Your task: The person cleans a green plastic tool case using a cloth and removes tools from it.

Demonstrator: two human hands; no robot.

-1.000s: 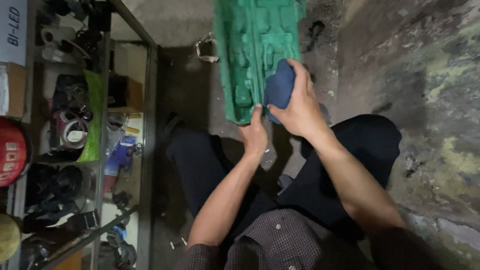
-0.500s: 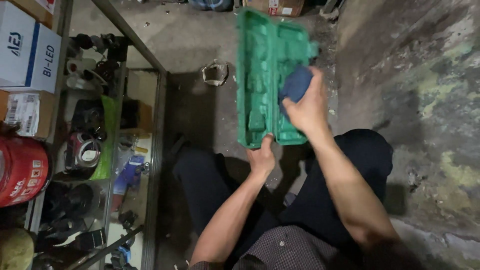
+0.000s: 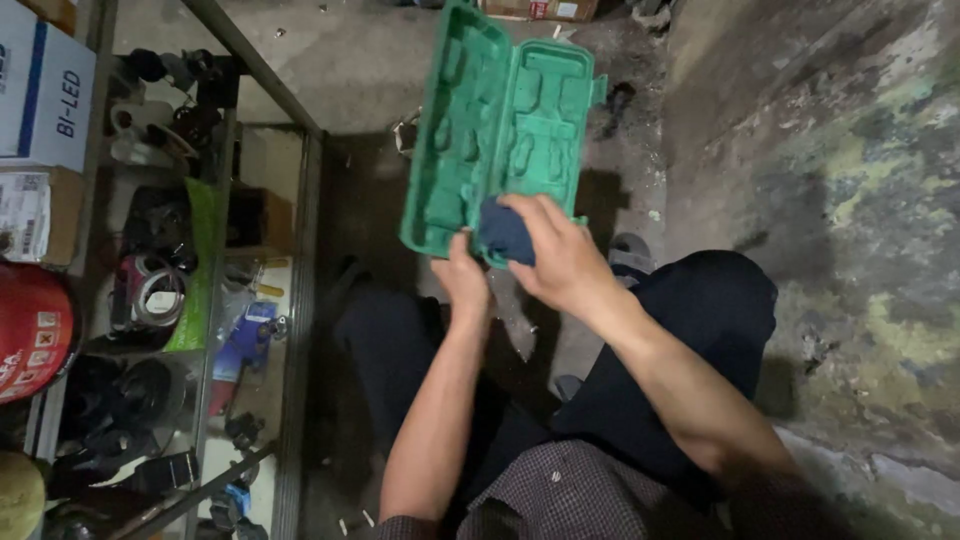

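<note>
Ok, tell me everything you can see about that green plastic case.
The green case is a moulded plastic tool case, open and empty, its inside full of shaped recesses. It is held up, tilted, above the concrete floor. The left hand grips its lower edge; the right hand presses a dark blue cloth against its lower inside.

Dim room — stained concrete floor (image 3: 350,60), mottled wall (image 3: 860,180), metal shelving (image 3: 300,250) left
</note>
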